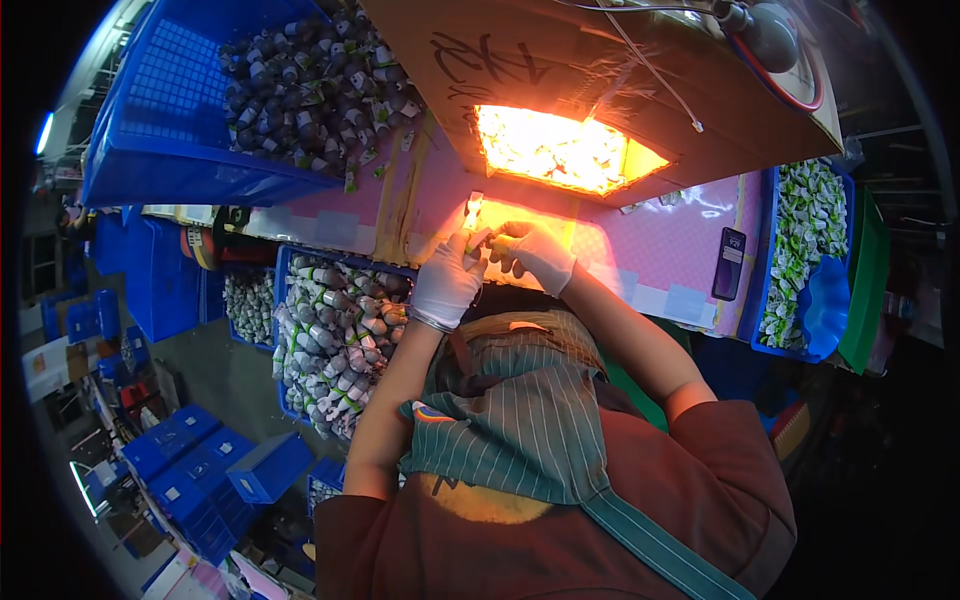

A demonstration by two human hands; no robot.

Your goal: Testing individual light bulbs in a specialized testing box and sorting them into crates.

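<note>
Both of my hands wear pale gloves and meet at the table edge, in front of a cardboard box with a brightly lit opening. My left hand (447, 283) is closed around a small narrow piece with a white, glowing top (473, 208), which points up toward the box. Beside it, my right hand (540, 257) has its fingers bent and pinched near the same piece. Glare and the fingers hide what the right hand grips, if anything. Inside the lit opening (560, 150) lie many small pieces, washed out by the light.
A blue crate (150, 120) of small dark rounded pieces with white-green labels stands at upper left. Another filled blue crate (335, 340) sits below the table, left of my arm. Right are a phone (730, 264) and a blue bin of white-green pieces (805, 225). A cable (655, 70) hangs overhead.
</note>
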